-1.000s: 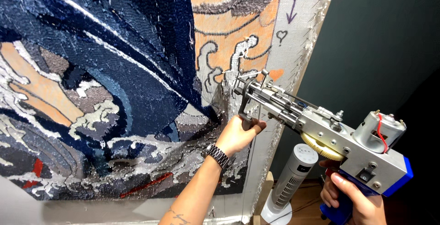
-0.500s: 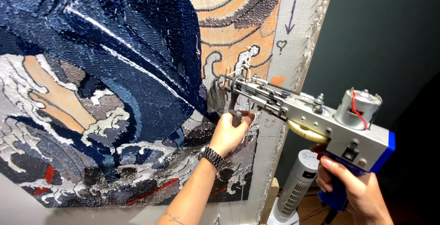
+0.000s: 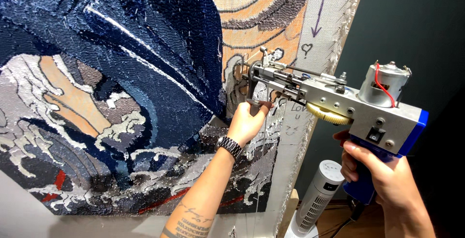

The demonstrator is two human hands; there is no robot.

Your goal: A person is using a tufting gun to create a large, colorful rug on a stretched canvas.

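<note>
Both of your hands are on the tufting gun (image 3: 339,100), which points left with its needle end against the tufted rug (image 3: 121,73) stretched on an upright frame (image 3: 334,49). Your left hand (image 3: 247,124) is closed around the dark front handle under the nose of the gun, knuckles close to the pile, a dark wristwatch (image 3: 228,146) on that wrist. Your right hand (image 3: 375,170) is wrapped tight around the blue rear grip at the near right. The gun's silver body carries a small motor with a red wire on top. Its needle meets the cloth at the right edge of the dark blue area, beside orange and grey patches. Low down on the right, behind the gun, stands a white tower fan (image 3: 315,204).
</note>
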